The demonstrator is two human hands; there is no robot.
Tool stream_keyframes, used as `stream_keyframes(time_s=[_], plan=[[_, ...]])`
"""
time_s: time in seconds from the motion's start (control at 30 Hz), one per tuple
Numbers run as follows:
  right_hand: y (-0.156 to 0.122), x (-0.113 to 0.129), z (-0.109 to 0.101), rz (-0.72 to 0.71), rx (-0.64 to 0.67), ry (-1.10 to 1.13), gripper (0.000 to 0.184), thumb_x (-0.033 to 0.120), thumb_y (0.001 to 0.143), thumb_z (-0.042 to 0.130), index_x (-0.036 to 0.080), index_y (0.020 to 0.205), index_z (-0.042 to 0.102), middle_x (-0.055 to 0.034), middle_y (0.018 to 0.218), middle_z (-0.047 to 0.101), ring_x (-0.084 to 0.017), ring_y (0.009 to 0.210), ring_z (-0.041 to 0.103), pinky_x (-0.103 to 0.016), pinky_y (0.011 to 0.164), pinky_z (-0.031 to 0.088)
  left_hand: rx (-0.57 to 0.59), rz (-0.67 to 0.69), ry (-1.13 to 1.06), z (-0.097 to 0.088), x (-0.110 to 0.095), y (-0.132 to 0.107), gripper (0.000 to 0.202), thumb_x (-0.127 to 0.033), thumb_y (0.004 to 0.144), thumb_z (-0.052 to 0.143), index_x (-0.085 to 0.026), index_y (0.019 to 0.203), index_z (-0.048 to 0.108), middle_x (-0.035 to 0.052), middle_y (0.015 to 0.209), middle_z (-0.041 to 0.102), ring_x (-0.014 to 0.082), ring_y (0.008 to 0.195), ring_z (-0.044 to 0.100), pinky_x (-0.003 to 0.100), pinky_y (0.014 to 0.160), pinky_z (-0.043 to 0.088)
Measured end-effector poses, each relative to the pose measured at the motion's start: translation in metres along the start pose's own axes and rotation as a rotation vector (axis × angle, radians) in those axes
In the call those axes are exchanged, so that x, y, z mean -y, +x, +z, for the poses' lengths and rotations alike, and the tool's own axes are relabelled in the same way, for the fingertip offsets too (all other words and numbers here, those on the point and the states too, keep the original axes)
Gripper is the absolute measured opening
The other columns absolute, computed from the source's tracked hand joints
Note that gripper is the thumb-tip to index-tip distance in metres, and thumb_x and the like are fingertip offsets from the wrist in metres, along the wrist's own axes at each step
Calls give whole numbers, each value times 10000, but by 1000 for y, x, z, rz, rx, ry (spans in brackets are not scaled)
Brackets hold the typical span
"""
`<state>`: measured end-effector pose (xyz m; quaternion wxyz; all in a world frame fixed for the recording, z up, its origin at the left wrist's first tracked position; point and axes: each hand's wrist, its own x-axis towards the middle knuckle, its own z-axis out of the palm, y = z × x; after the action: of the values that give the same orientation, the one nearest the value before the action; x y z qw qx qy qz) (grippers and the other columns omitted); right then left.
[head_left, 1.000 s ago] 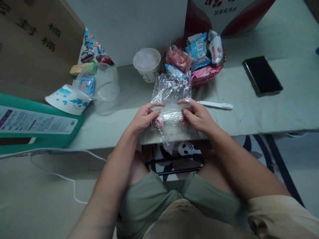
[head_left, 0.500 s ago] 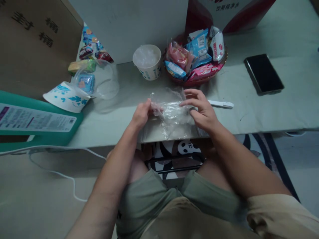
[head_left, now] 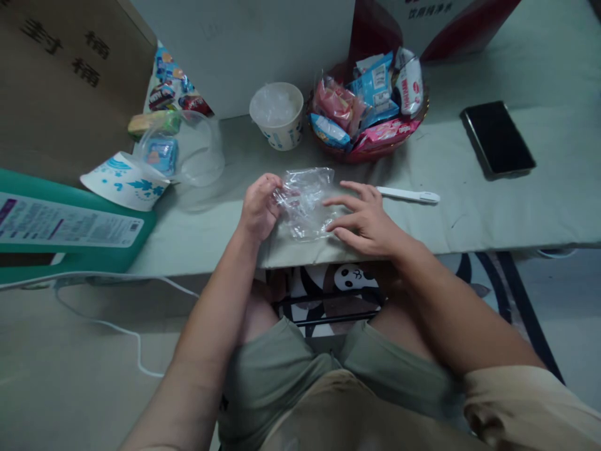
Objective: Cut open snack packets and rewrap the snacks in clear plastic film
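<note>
A crumpled clear plastic bag (head_left: 307,210) lies near the front edge of the cloth-covered table. My left hand (head_left: 261,203) is closed on the bag's left side, its fingers curled into the film. On the other side, my right hand (head_left: 364,219) has its fingers spread, and the fingertips reach the bag's right edge; whether they press on it I cannot tell. Just past my right hand lies a white slim-handled tool (head_left: 408,195), its left end hidden by the fingers.
Behind the bag stand a paper cup (head_left: 282,119) holding clear plastic and a basket (head_left: 338,153) of wrapped snacks. A phone (head_left: 498,139) lies at right. At left are a tipped paper cup (head_left: 126,181), a clear plastic cup (head_left: 204,150) and a green jug (head_left: 136,244).
My right hand has spread its fingers and moved slightly down. The bag has shifted left and lies flatter, and my left hand has moved a little left with it. More of the white tool shows.
</note>
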<state>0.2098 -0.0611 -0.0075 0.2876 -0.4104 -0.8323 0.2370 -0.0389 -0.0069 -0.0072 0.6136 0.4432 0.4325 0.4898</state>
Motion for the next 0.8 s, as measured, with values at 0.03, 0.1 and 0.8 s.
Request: stream_keyframes(time_s=[0.03, 0.1, 0.8], plan=[[1, 0, 1, 20, -78, 23, 200, 323, 899, 593, 290, 889, 790, -23, 1277, 715, -357, 1433, 422, -593, 1173, 251, -12, 3, -15, 0, -1, 0, 470, -490, 668, 844, -226, 808, 481, -35, 772, 534, 152, 721, 679, 274, 619, 572], [4, -1, 4, 105, -260, 141, 216, 400, 903, 632, 281, 1037, 753, -57, 1298, 687, -323, 1370, 498, -553, 1175, 319, -16, 11, -14, 1, -4, -1, 598, -461, 558, 929, -235, 814, 439, -48, 782, 516, 157, 762, 686, 277, 658, 591], [15, 5, 7, 530, -231, 841, 317, 464, 799, 747, 257, 915, 536, 15, 679, 611, -180, 607, 634, -338, 572, 518, 219, -368, 152, 5, -13, -16, 240, -289, 675, 825, -164, 817, 678, -50, 535, 546, 71, 433, 494, 201, 430, 398]])
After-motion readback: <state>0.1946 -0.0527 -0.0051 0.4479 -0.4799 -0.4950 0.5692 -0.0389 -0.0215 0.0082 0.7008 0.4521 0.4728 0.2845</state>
